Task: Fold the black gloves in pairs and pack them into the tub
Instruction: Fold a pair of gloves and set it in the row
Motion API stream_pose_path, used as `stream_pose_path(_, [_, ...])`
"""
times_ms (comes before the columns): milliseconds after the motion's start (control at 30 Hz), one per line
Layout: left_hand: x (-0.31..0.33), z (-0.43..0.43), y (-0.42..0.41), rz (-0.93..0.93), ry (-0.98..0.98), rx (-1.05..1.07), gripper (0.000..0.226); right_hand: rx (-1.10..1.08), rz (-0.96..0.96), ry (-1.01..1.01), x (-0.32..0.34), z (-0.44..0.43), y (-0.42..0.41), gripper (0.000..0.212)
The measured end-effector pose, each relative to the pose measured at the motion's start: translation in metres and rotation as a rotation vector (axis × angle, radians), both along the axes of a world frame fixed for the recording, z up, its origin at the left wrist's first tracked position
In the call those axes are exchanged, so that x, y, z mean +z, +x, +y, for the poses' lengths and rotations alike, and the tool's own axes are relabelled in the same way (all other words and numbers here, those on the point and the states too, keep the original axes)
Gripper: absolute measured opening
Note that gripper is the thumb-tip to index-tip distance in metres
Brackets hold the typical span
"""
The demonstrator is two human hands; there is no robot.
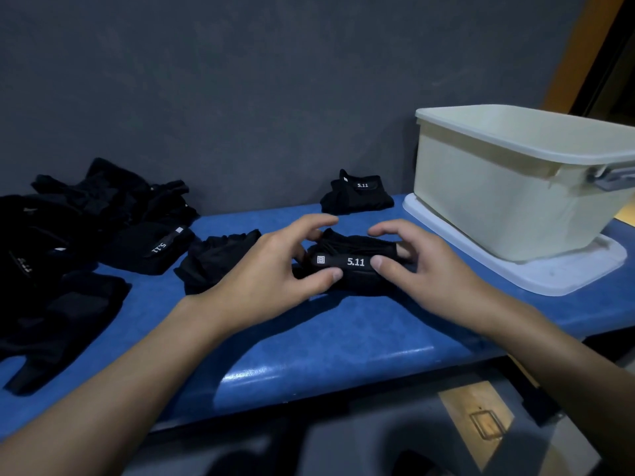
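Your left hand (275,269) and right hand (424,269) grip the folded glove pair (357,244) mid-frame, fingers (311,224) curled to keep it bundled.

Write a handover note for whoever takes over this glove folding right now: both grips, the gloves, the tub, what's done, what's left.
Left grip and right grip: both hold the folded bundle on the blue bench.
Done: a second bundle lies folded by the tub, not packed. The tub's inside is hidden.
Left: finish and pack both bundles, then fold the loose glove and the pile at far left.
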State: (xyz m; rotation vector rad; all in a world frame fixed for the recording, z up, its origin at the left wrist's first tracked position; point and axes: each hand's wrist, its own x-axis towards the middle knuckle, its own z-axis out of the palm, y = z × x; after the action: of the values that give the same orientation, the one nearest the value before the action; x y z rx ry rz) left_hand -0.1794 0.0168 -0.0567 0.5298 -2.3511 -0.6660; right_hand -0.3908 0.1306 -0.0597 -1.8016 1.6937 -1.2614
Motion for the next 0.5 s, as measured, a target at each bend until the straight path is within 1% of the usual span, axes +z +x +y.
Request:
stream_pose_path(33, [-0.001,0.0,-0.001,-0.012,0.011,0.004,0.059,-0.008,-0.017,0.006,-0.001,-0.002,0.0,0.028])
stream_pose_path(67, [-0.002,0.0,-0.002,-0.015,0.016,0.009,0.058,-0.016,-0.034,0.011,-0.003,-0.004,0.0,0.028])
stream_pose_path(167, [-0.004,-0.002,-0.007,0.002,0.012,0.038,0.046,-0.032,-0.091,0.0,-0.006,-0.01,-0.001,0.026])
stream_pose_path(267, [-0.005,-0.004,-0.011,0.009,0.017,0.073,0.042,-0.036,-0.104,-0.01,-0.007,-0.012,0.0,0.036])
stream_pose_path(333, [-0.005,-0.005,-0.014,0.013,0.024,0.085,0.041,-0.042,-0.097,-0.005,-0.007,-0.014,0.0,0.041])
stream_pose_path(500, [-0.006,-0.007,-0.019,-0.021,0.005,0.173,0.038,-0.13,-0.009,-0.023,-0.01,-0.021,-0.002,0.034])
